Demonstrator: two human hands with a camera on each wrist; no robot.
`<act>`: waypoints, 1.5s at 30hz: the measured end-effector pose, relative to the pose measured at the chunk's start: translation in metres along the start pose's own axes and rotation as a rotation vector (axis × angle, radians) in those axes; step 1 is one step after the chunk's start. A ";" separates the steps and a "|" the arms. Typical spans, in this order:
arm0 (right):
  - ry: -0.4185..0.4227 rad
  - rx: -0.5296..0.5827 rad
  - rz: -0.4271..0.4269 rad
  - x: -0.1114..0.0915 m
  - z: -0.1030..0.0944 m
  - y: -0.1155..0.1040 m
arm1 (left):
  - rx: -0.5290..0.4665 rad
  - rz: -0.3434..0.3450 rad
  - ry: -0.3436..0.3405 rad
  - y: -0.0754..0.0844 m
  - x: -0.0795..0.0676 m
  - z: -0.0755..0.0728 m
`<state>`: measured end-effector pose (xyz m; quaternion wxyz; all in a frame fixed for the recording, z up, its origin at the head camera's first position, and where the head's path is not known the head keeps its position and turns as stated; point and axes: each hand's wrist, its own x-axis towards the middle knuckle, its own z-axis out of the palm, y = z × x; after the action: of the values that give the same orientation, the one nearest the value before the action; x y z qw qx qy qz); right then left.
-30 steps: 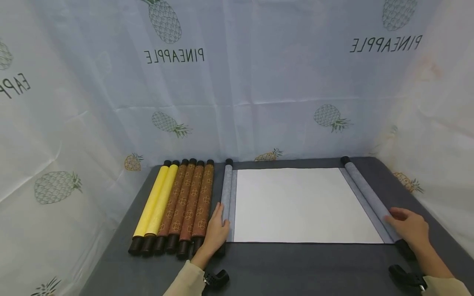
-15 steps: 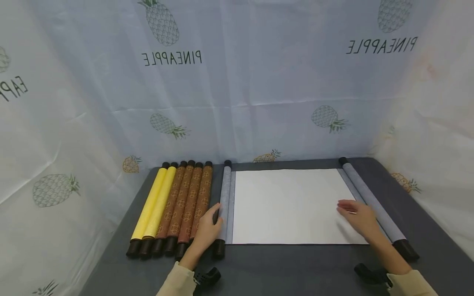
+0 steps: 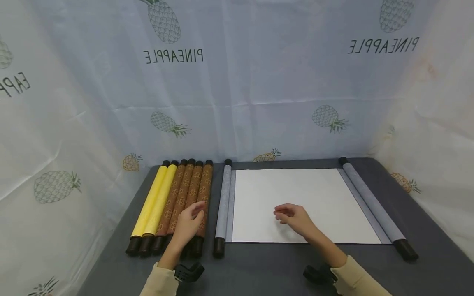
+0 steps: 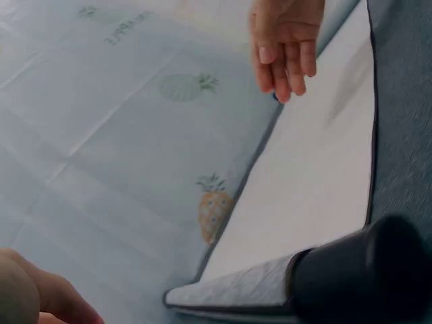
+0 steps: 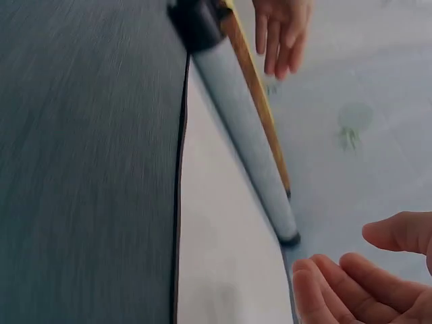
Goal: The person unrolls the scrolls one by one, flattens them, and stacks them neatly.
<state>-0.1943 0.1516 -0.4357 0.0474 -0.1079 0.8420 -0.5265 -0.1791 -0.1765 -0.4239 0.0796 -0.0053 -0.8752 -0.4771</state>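
A hanging scroll (image 3: 259, 197) lies unrolled, its white sheet facing up between a grey-blue left roller (image 3: 224, 197) and a grey-blue right roller (image 3: 374, 205), both with black end knobs. My left hand (image 3: 188, 224) is in the air over the rolled brown scrolls (image 3: 205, 185), holding nothing. Over the white sheet hovers my right hand (image 3: 296, 220), its fingers loosely bent and nothing between them. In the right wrist view the left hand (image 5: 283, 34) hangs with its fingers straight. The left wrist view shows the right hand (image 4: 287, 50) above the sheet, apart from it.
Two rolled yellow scrolls (image 3: 160, 201) lie at the far left, side by side with several brown ones. All rest on a dark grey table (image 3: 259, 267). Pineapple-printed cloth (image 3: 237, 82) surrounds the table at the back and sides.
My right hand let go of the right roller and moved left over the white sheet. My left hand left the left roller and moved left over the brown scrolls. The scroll stays spread.
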 end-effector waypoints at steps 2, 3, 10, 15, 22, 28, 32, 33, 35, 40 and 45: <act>-0.060 0.087 -0.017 0.005 0.017 -0.008 | 0.036 -0.034 -0.009 -0.001 0.002 -0.011; -0.088 0.126 -0.019 0.008 0.025 -0.013 | 0.062 -0.054 -0.016 -0.001 0.004 -0.016; -0.256 0.377 0.001 0.026 0.091 -0.045 | 0.193 -0.156 -0.100 -0.003 0.022 -0.042; -0.288 0.394 -0.005 0.031 0.132 -0.062 | 0.216 -0.217 -0.152 -0.007 0.029 -0.047; -0.244 0.308 0.088 0.034 0.167 -0.083 | 0.223 -0.245 -0.167 -0.010 0.028 -0.043; -0.211 0.327 0.168 0.037 0.187 -0.091 | 0.219 -0.241 -0.159 -0.011 0.030 -0.037; -0.217 0.399 0.197 0.039 0.191 -0.088 | 0.200 -0.236 -0.165 -0.010 0.030 -0.036; -0.227 0.429 0.206 0.039 0.191 -0.088 | 0.188 -0.235 -0.171 -0.010 0.029 -0.036; -0.252 0.497 0.223 0.040 0.189 -0.087 | 0.159 -0.236 -0.183 -0.010 0.030 -0.036; -0.296 0.621 0.279 0.044 0.182 -0.086 | 0.048 -0.291 -0.213 -0.011 0.034 -0.038; -0.302 0.653 0.301 0.048 0.180 -0.083 | -0.069 -0.314 -0.237 -0.013 0.037 -0.043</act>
<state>-0.1955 -0.0524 -0.4394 0.2793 -0.0385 0.6199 -0.7323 -0.2110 -0.2219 -0.4063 -0.0994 0.0726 -0.8517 -0.5093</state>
